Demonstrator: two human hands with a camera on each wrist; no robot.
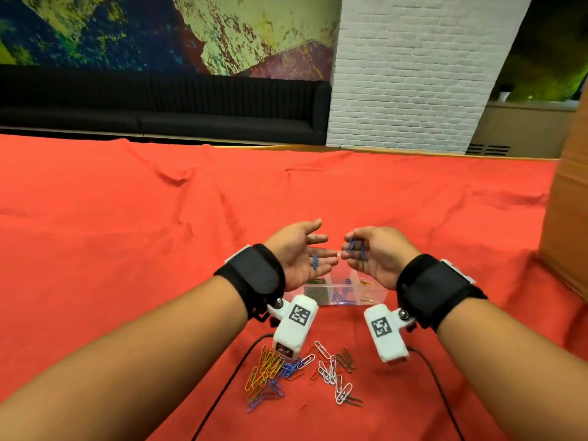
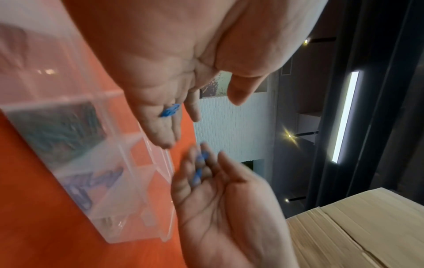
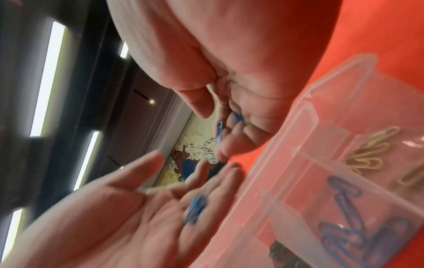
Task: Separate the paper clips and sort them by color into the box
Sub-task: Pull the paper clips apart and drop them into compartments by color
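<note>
- My left hand (image 1: 302, 253) is palm up, fingers straight and relaxed, with one blue clip (image 1: 315, 261) lying loose on them; nothing is gripped.
- My right hand (image 1: 372, 254) faces it, just beside, fingers curled around a few blue clips (image 1: 354, 248).
- Both hands hover over the box (image 1: 346, 289), fingertips near each other but apart.
- The head view alone shows the pile (image 1: 299, 374) of unsorted clips lying on the cloth (image 1: 127, 218) near me, between my wrists: yellow, blue, red, white and dark ones, some linked.
- It also shows two black cables (image 1: 222, 389) running across the cloth.
- The left wrist view, blurred, shows the clear box (image 2: 128, 163) from the side, with a dark greenish heap in one compartment and blue clips in the next.
- The right wrist view shows what the others barely do: yellow clips (image 3: 371, 154) in one compartment, blue clips (image 3: 358, 226) in the neighbouring one, a dark heap at the bottom edge.
- The cloth is red and wrinkled, covering the whole table.
- A cardboard box (image 1: 569, 224) stands on it at my right.
- Beyond the table are a black bench (image 1: 159, 103), a painted wall (image 1: 127, 30) and a white brick pillar (image 1: 410, 71).
- The wrist views show long ceiling lights (image 2: 345, 116).
</note>
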